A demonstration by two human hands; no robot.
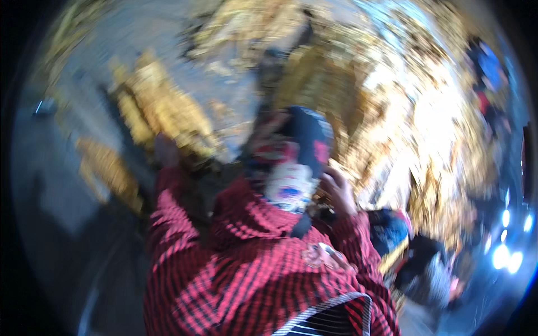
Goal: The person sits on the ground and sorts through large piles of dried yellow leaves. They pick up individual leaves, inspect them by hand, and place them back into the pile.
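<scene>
The picture is strongly blurred. My left hand (167,151), at the end of a red-and-black checked sleeve, is at the lower end of a bundle of yellow-brown dried leaves (168,101). Whether its fingers grip the bundle is not clear. My right hand (340,189) has bent fingers and is beside the lower left edge of a large heap of dried leaves (386,113); its grasp is too blurred to make out. Between both hands is a dark patterned cloth (311,134) with pink and white patches.
Another leaf bundle (111,172) lies on the grey floor (88,105) at left. More leaves (243,25) are spread at the top. People sit or crouch along the right: one in blue (489,69), another in grey (428,277). Bright lights (506,256) glare at lower right.
</scene>
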